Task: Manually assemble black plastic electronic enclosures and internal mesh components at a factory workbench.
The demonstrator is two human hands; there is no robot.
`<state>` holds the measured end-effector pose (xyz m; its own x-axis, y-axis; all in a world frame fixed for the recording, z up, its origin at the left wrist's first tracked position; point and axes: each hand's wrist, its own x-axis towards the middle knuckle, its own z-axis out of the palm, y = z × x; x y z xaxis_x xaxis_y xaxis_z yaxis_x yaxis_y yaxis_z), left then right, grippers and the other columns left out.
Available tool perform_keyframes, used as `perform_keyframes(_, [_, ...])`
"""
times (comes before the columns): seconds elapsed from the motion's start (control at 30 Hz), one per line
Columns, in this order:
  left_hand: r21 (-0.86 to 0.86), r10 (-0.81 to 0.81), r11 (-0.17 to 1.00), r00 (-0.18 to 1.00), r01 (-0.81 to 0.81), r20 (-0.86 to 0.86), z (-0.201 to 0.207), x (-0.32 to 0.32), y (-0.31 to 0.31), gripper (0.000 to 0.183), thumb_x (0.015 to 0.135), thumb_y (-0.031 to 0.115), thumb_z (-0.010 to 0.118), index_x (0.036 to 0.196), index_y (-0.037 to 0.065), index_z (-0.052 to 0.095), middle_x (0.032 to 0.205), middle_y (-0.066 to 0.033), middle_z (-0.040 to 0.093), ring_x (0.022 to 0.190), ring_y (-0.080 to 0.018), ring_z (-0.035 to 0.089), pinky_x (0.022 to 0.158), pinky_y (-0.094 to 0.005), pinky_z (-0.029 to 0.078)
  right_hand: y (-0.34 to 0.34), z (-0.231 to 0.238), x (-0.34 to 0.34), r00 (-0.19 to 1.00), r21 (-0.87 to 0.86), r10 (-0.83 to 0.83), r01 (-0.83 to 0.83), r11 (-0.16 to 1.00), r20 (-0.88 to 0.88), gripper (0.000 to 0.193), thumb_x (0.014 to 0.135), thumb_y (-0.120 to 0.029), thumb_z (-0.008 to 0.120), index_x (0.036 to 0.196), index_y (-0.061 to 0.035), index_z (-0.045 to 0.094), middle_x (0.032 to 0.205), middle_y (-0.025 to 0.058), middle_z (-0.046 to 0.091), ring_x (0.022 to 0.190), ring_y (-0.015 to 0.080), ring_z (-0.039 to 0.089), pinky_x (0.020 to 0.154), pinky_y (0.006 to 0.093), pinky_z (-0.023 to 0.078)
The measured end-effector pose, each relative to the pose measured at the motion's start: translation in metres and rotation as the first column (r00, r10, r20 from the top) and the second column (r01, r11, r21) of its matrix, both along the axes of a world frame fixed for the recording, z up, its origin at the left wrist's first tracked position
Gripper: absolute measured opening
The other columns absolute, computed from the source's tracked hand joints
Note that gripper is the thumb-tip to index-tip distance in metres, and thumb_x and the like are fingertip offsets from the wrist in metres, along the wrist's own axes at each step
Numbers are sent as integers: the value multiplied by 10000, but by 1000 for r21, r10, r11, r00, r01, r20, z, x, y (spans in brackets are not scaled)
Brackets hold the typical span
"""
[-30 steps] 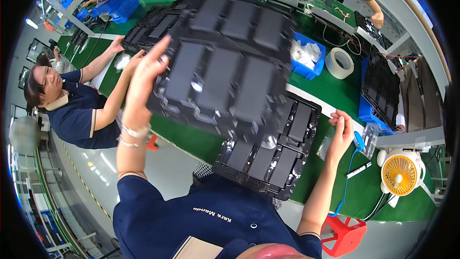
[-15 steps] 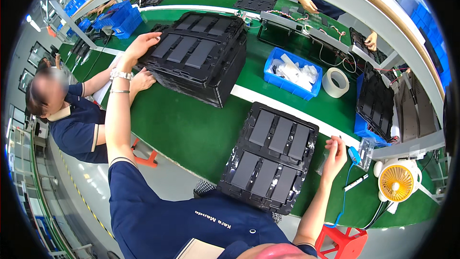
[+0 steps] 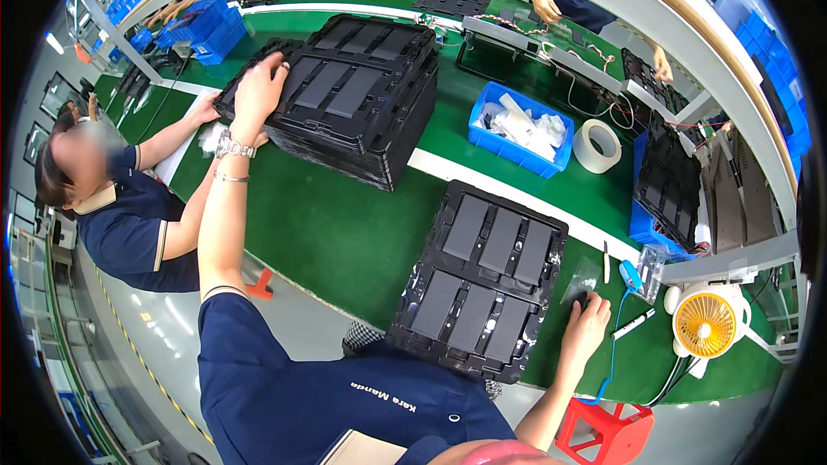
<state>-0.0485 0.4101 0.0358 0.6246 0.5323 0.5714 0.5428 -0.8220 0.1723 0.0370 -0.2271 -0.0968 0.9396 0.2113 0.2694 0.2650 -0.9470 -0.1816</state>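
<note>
My left hand (image 3: 261, 89) is over the left end of a tall stack of black trays (image 3: 379, 142), its fingers bent with a small pale spot at their tips; what they hold, if anything, I cannot make out. Dark rectangular blocks sit in the top tray's slots. At the front right, my right hand (image 3: 587, 324) rests on the table, fingertips closed on a small black piece (image 3: 583, 300) beside a clear plastic film (image 3: 585, 277). Between my hands, a black tray (image 3: 551, 280) with two rows of dark blocks (image 3: 475, 319) lies at the table's front edge, untouched.
A co-worker's hand (image 3: 205, 110) is at a black tray edge (image 3: 226, 96) left of the stack. Toward the right are a blue bin (image 3: 517, 155) of white scraps, a tape roll (image 3: 596, 146), a pale stick (image 3: 606, 263), a marker (image 3: 634, 324) and a yellow fan (image 3: 705, 325).
My left hand has moved over the stack. The right hand has lowered toward me onto the small black piece, and a pale stick now shows beyond it. A black tray edge appears beside the co-worker's hand.
</note>
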Motion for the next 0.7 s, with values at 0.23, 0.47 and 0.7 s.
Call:
perform_keyframes(0.23, [360, -420, 879, 866, 313, 270, 18, 1, -160, 342, 885, 49, 598, 1226, 23, 602, 1231, -135, 617, 1195, -353, 528, 1037, -449, 382, -9, 1, 9, 999, 72, 34, -32, 997, -23, 221, 844, -65, 646, 1030, -32, 532, 985, 135, 567, 962, 348, 566, 796, 444, 481])
perform_keyframes(0.47, [-44, -801, 585, 585, 810, 130, -39, 2, -297, 244, 804, 46, 618, 1033, 58, 700, 1123, -80, 663, 1159, -317, 555, 962, -440, 439, -26, 25, 13, 997, 136, -75, 71, 988, 23, 89, 882, -88, 622, 928, -38, 565, 878, 125, 579, 857, 331, 584, 732, 432, 477])
perform_keyframes(0.7, [-370, -804, 452, 550, 811, 225, -53, 8, -321, 258, 794, 18, 618, 1039, 40, 695, 1107, -94, 658, 1134, -315, 563, 975, -434, 454, -30, 14, 40, 999, 258, -33, 41, 965, -33, 97, 868, -86, 637, 929, -41, 576, 880, 115, 608, 871, 319, 606, 738, 429, 480])
